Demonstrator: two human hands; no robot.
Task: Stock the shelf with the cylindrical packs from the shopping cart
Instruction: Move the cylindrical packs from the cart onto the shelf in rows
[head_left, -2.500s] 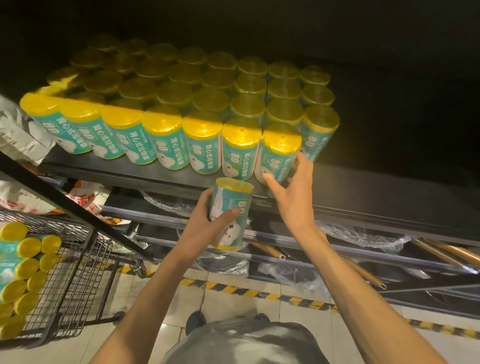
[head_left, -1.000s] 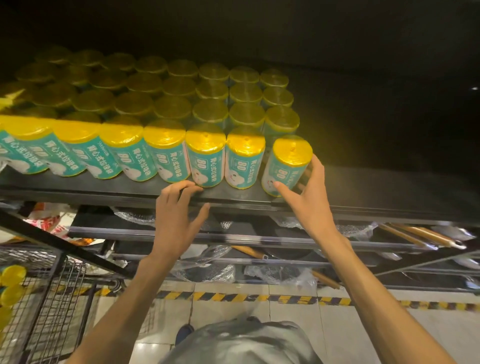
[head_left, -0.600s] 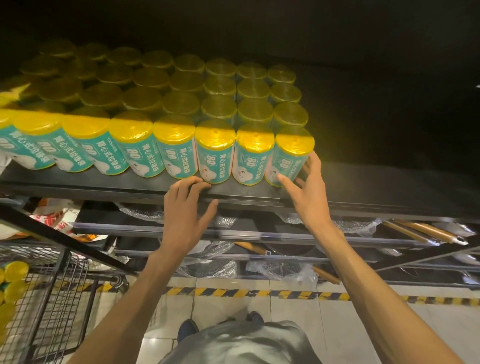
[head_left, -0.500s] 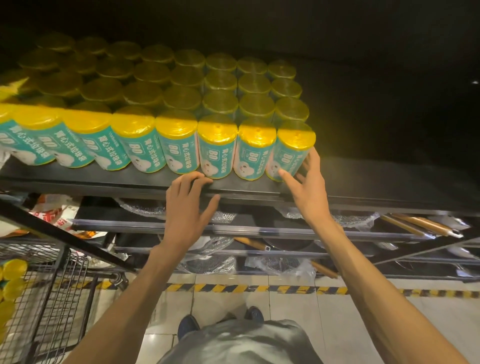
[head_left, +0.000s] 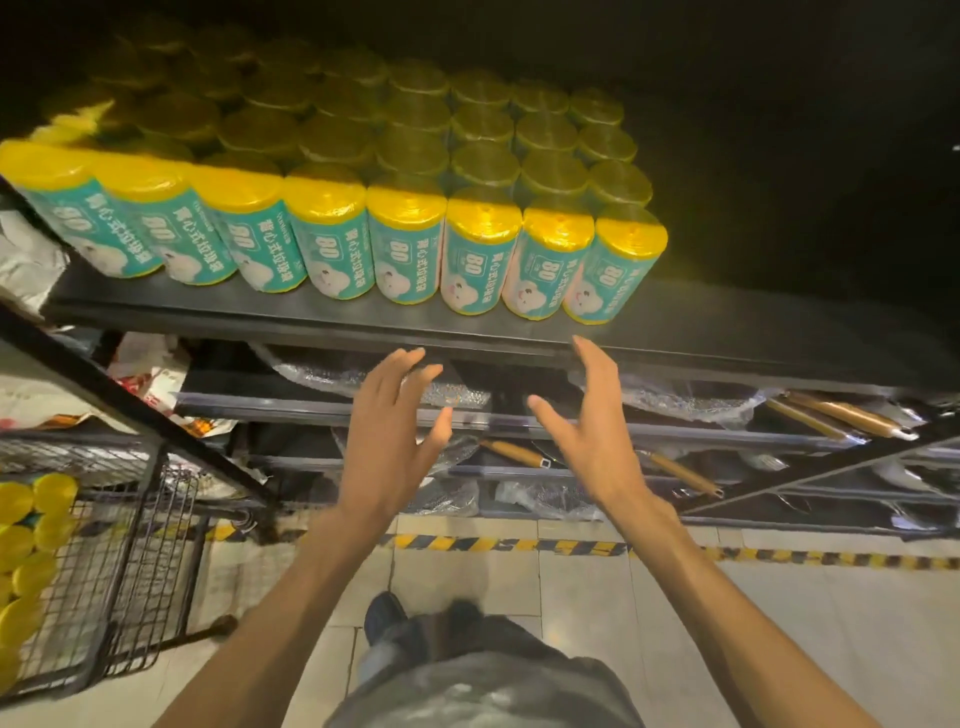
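- Packs (head_left: 483, 254) on the shelf (head_left: 332, 319): teal wrap with a big "80", a white cartoon face low on each, bright yellow caps. They're standing upright.
- We count eight in the front row, shoulder to shoulder, with more rows behind fading into the dark.
- Our left hand (head_left: 387, 441) hangs just below the shelf edge, fingers loose and spread, holding nothing.
- Right hand (head_left: 592, 431) same deal, relaxed and empty, a gap between the two.
- More yellow-capped packs lie piled in the cart (head_left: 130, 545) down on our left.
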